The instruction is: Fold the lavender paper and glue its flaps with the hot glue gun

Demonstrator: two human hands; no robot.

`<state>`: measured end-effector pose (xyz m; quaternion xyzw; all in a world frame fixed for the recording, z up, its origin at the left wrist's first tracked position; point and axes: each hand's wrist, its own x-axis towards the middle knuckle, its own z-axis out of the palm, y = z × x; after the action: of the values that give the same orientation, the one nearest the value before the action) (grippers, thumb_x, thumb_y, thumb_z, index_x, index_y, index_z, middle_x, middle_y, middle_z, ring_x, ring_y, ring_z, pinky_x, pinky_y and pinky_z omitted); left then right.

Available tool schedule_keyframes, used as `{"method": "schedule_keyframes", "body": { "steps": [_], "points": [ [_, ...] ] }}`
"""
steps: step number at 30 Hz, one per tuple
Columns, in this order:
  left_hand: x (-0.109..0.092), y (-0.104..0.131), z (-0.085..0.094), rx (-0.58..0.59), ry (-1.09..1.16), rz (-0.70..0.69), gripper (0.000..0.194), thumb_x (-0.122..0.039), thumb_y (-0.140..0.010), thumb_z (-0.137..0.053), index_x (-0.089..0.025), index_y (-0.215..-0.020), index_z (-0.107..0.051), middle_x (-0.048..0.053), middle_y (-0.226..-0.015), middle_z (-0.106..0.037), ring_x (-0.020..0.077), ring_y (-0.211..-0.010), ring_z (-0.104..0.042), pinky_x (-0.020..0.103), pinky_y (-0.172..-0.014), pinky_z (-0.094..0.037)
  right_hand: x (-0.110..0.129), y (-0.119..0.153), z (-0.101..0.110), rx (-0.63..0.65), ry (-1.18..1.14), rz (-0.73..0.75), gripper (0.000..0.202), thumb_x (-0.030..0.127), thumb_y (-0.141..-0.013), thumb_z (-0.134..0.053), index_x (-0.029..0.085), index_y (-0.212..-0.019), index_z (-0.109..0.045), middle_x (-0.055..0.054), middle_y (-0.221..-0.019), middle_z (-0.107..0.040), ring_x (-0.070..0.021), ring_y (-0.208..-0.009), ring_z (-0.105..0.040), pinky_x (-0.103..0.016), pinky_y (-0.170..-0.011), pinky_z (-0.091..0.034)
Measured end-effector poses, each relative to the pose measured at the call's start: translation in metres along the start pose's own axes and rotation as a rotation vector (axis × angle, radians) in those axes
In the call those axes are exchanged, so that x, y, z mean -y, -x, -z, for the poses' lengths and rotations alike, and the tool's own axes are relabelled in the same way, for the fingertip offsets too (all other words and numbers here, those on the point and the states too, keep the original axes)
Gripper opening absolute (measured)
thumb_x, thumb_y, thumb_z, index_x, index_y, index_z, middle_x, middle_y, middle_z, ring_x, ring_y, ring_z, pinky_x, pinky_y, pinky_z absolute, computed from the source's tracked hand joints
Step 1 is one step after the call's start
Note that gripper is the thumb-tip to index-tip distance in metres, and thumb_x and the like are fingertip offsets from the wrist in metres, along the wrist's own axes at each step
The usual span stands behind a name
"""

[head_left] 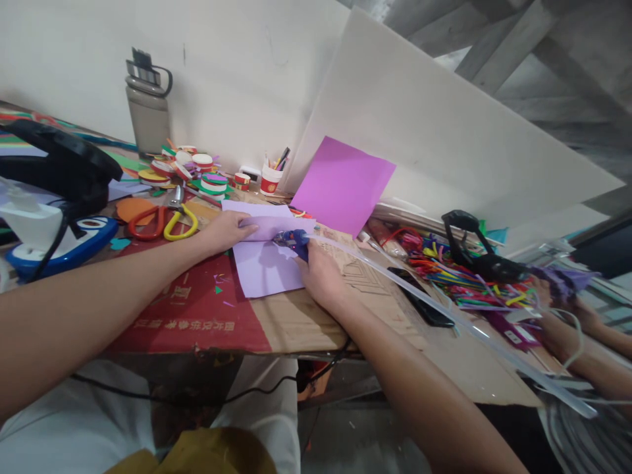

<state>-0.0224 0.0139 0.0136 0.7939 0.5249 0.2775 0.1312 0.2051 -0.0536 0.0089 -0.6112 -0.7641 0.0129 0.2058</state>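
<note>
My left hand point(228, 232) is closed on the edge of a folded lilac paper point(276, 228), thumb pressed on top. Under it another part of lilac paper point(270, 270) lies flat on the cardboard; whether the two are one sheet I cannot tell. My right hand point(323, 273) grips a blue hot glue gun point(297, 242), its nozzle at the fold of the paper. Out of the gun's back runs a long clear glue stick point(424, 299), reaching far to the right. The gun's handle is mostly hidden by my fingers.
Left of the paper lie red-and-yellow-handled cutters point(166, 220), paper rolls point(200, 168) and a blue power strip point(64, 247). A bottle point(148, 115) and pen cup point(270, 178) stand behind. Rightward are a phone point(419, 296), coloured strips point(444, 263) and a co-worker's hands point(555, 322).
</note>
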Motion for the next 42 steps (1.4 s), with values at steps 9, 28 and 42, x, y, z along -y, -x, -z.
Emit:
{"method": "schedule_keyframes", "body": {
  "steps": [9, 28, 42],
  "points": [
    [0.0, -0.001, 0.0, 0.026, 0.03, 0.031, 0.042, -0.048, -0.081, -0.045, -0.013, -0.089, -0.067, 0.004, -0.079, -0.066, 0.0185, -0.071, -0.056, 0.026, -0.062, -0.039, 0.009, 0.002, 0.003, 0.017, -0.014, 0.037, 0.035, 0.026, -0.087, -0.046, 0.012, -0.119, -0.05, -0.015, -0.119, -0.06, -0.0263, -0.111, -0.056, -0.037, -0.092, -0.042],
    [0.011, -0.004, 0.018, 0.194, -0.232, 0.042, 0.044, -0.055, -0.077, -0.05, -0.015, -0.066, -0.067, 0.007, -0.063, -0.061, 0.0193, -0.059, -0.055, 0.028, -0.057, -0.037, 0.013, 0.004, -0.005, 0.008, -0.011, 0.081, 0.032, 0.027, -0.089, -0.046, 0.016, -0.118, -0.051, -0.013, -0.111, -0.063, -0.0259, -0.105, -0.058, -0.038, -0.089, -0.045],
    [0.014, -0.006, 0.02, 0.222, -0.14, -0.055, 0.049, -0.054, -0.083, -0.037, -0.017, -0.056, -0.054, 0.004, -0.056, -0.052, 0.0158, -0.053, -0.047, 0.027, -0.054, -0.032, 0.022, 0.004, -0.014, -0.024, -0.038, 0.196, 0.033, 0.026, -0.09, -0.045, 0.017, -0.122, -0.047, -0.01, -0.107, -0.064, -0.0222, -0.1, -0.06, -0.032, -0.086, -0.045]
  ]
}}
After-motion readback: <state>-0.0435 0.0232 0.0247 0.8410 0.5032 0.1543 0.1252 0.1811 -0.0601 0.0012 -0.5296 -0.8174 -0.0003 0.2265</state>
